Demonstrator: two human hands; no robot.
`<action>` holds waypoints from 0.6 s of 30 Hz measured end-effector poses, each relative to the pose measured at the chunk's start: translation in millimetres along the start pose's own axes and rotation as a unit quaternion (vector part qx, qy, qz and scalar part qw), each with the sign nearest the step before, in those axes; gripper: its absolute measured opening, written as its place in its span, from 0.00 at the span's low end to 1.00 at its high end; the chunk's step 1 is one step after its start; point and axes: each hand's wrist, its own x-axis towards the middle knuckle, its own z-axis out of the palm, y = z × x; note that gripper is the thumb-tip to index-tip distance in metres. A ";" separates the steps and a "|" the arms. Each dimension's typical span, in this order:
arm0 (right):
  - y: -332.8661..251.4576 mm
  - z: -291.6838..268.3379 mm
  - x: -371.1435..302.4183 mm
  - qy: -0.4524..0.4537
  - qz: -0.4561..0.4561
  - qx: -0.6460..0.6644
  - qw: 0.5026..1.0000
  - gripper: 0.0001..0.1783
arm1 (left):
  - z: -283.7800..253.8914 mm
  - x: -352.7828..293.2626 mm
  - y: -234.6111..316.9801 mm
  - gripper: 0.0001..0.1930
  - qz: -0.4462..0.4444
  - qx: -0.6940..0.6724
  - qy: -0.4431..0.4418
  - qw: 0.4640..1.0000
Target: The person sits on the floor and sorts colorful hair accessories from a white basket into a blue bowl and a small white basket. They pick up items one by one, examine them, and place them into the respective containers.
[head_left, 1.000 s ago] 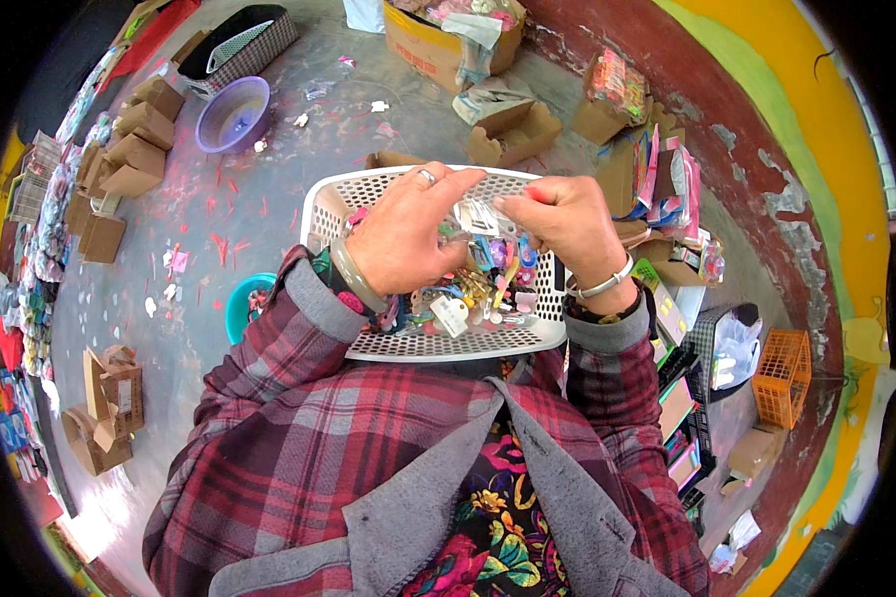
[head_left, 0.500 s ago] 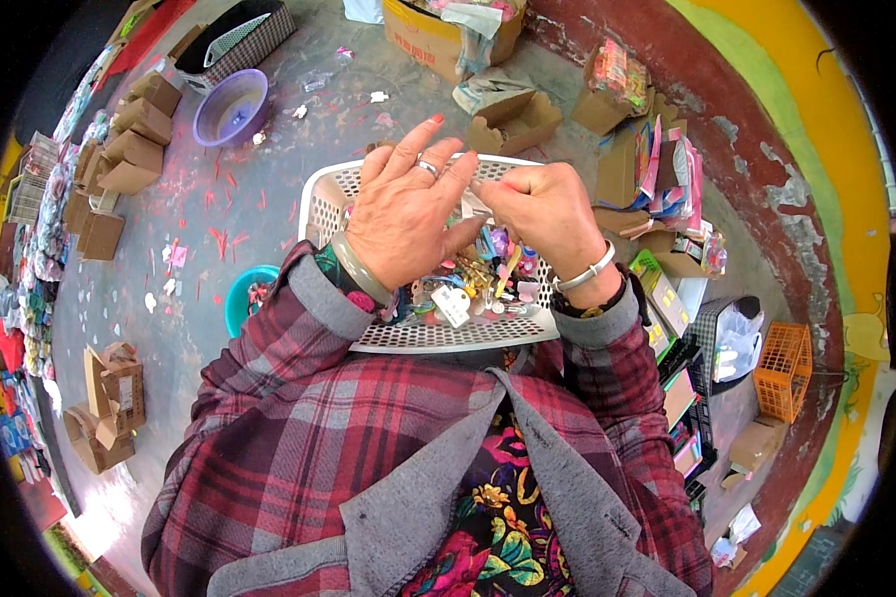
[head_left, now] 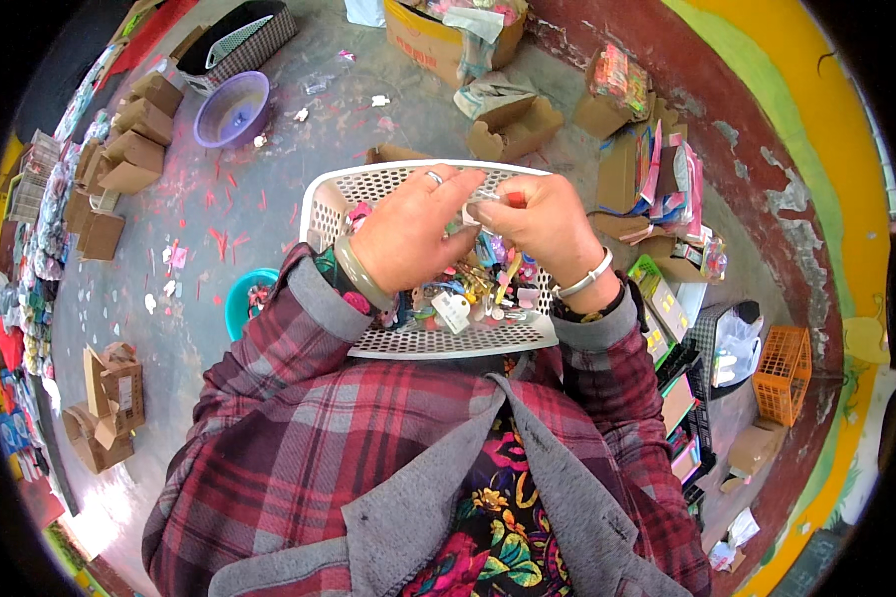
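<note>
1. Left hand and right hand meet fingertip to fingertip; the fingers of both pinch one small pale item, too small to identify.
2. The item is held just above the white perforated basket, near its middle.
3. Basket holds a heap of small colourful trinkets, with a white tag among them.
4. Outward on the floor: teal bowl left of basket, purple basin further up-left, cardboard boxes along the left side.
</note>
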 end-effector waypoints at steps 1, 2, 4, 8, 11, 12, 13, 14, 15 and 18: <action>-0.6 -0.4 -0.2 0.013 -0.007 -0.038 0.999 0.15 | 0.9 -0.3 -0.7 0.26 -0.004 0.001 -0.004 1.000; -1.2 -1.3 -0.3 0.026 -0.015 -0.075 0.997 0.15 | 1.5 -0.4 -1.5 0.26 -0.007 0.002 -0.008 1.000; -1.4 -1.2 0.4 0.047 -0.034 -0.115 0.992 0.14 | 2.4 -0.7 -1.7 0.26 -0.010 0.008 -0.008 1.000; 0.3 -0.9 0.5 0.036 -0.017 -0.066 0.997 0.14 | 0.1 0.7 -0.1 0.26 0.003 0.008 0.008 1.000; -2.0 -1.8 -1.5 0.022 0.013 -0.036 0.999 0.14 | -1.0 1.1 3.0 0.25 -0.007 0.005 -0.001 1.000; -1.5 -1.2 -1.3 0.023 0.016 -0.029 0.999 0.15 | -0.6 1.0 2.0 0.25 -0.008 0.007 -0.004 1.000; -1.2 -1.0 -1.1 0.025 0.019 -0.023 0.999 0.15 | -0.1 1.3 1.1 0.24 -0.008 0.008 -0.006 1.000; -0.6 -0.2 -1.4 0.024 0.021 -0.008 0.999 0.15 | 0.3 1.3 0.7 0.24 -0.010 0.006 -0.009 1.000; 0.3 0.9 -1.9 0.023 0.022 0.006 0.999 0.15 | 0.7 1.3 0.2 0.24 -0.013 0.004 -0.012 1.000; -0.8 -0.4 -2.0 0.021 0.016 -0.009 1.000 0.14 | -0.2 0.8 1.5 0.24 -0.043 -0.032 -0.024 0.998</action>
